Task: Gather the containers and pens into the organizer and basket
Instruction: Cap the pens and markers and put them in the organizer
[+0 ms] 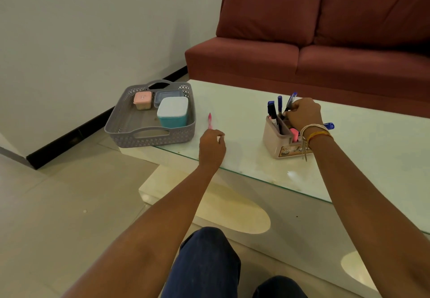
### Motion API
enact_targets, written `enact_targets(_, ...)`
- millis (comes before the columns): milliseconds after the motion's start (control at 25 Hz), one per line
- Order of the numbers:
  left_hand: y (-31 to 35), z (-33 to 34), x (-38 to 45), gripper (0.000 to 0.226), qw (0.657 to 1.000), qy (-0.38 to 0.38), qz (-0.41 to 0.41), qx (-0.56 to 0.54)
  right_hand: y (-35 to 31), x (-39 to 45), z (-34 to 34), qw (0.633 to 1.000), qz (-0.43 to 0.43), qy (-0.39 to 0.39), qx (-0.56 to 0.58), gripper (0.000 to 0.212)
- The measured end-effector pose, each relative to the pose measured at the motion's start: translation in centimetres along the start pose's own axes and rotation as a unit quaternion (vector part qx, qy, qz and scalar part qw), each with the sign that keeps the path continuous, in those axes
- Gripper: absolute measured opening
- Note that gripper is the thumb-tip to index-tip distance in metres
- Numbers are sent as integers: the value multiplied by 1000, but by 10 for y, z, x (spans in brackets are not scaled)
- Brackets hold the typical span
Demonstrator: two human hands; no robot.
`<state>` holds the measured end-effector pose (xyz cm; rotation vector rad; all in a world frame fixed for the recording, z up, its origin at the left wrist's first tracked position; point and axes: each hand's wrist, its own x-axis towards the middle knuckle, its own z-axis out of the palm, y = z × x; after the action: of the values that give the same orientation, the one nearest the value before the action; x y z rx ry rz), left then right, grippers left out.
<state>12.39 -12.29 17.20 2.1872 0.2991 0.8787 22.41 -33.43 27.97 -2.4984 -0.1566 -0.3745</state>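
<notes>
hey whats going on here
A person sits at a glass table, tidying up. The right hand grips a blue pen at the organizer, which already holds several pens. The left hand is at a pink pen lying on the glass; whether it grips it is unclear. Three containers already sit in the grey basket: pink, grey and teal. Another blue pen shows behind the right wrist.

A glass-topped desk [244,158] carries a grey basket [121,121] at its left corner, a pink pen [209,120] lying flat, and a beige organizer [277,145].
</notes>
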Motion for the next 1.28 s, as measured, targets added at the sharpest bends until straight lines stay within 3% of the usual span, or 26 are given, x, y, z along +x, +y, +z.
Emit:
enact_targets(80, -6, -1, 6, 22, 999, 6, -11, 36, -1, 1, -1, 1000, 12, 5, 1, 26)
enact_targets(240, -10, 9, 25, 48, 974, -109, -92, 174, -4, 6, -7, 998, 55, -26, 11, 34)
enact_targets(480, -20, 19, 49, 32, 959, -45, -72, 271, 16, 10, -20, 996, 76, 43, -14, 31)
enact_targets(600, -12, 19, 43, 26, 989, 24, -120, 83, 21, 7, -23, 994, 102, 43, 1, 30)
enact_targets(720, 2, 17, 35, 24, 963, 100, -199, -152, 15, -5, -25, 987, 127, 98, 29, 23)
enact_targets(800, 17, 18, 28, 27, 916, 90, -251, -300, 6, -17, -23, 979, 105, 155, 85, 30)
enact_targets(880, 34, 17, 21, 29, 835, 43, -289, -466, -8, -29, -17, 978, 48, 164, 121, 23)
enact_targets(960, 45, 15, 16, 30, 745, -38, -292, -599, -24, -37, -9, 982, 38, 74, 168, 25)
enact_targets(1000, 49, 14, 15, 29, 729, -80, -279, -619, -31, -41, -5, 973, 58, -9, 224, 33)
enact_targets(1080, 56, 12, 12, 26, 743, -159, -246, -602, -41, -48, 0, 932, 85, -141, 324, 42)
enact_targets(1120, 60, 12, 10, 26, 762, -187, -225, -578, -42, -50, 1, 925, 82, -152, 338, 37)
enact_targets(1280, 75, 19, 8, 32, 824, -220, -165, -496, -27, -48, -11, 942, 81, -26, 325, 25)
